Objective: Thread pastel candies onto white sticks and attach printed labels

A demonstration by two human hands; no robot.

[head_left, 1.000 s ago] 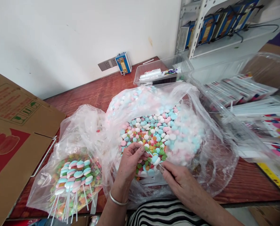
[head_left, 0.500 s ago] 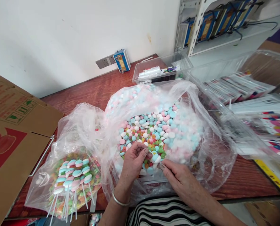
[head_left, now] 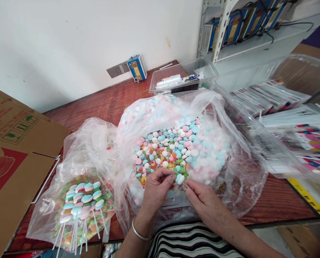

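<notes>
A big clear plastic bag [head_left: 238,168] lies open on the table, full of loose pastel candy pieces [head_left: 176,143] in pink, blue and white, with small green and orange rings among them. My left hand [head_left: 156,190] and my right hand [head_left: 199,197] meet at the bag's near edge. Between their fingertips sits a white and blue candy piece [head_left: 179,178]; the left fingers pinch it and the right fingers hold a thin white stick below it. A smaller clear bag [head_left: 79,193] at the left holds finished lollipops [head_left: 83,199] on white sticks.
A cardboard box [head_left: 12,157] stands at the left. A clear tub [head_left: 181,77] with white sticks sits at the back. Clear bins [head_left: 278,118] with printed packets fill the right side. A blue device [head_left: 137,68] leans on the wall. The wooden table edge [head_left: 283,220] runs near me.
Both hands have drawn closer together at the bag's near edge. The left fingers have shifted right onto the candy piece. The view has tilted slightly down.
</notes>
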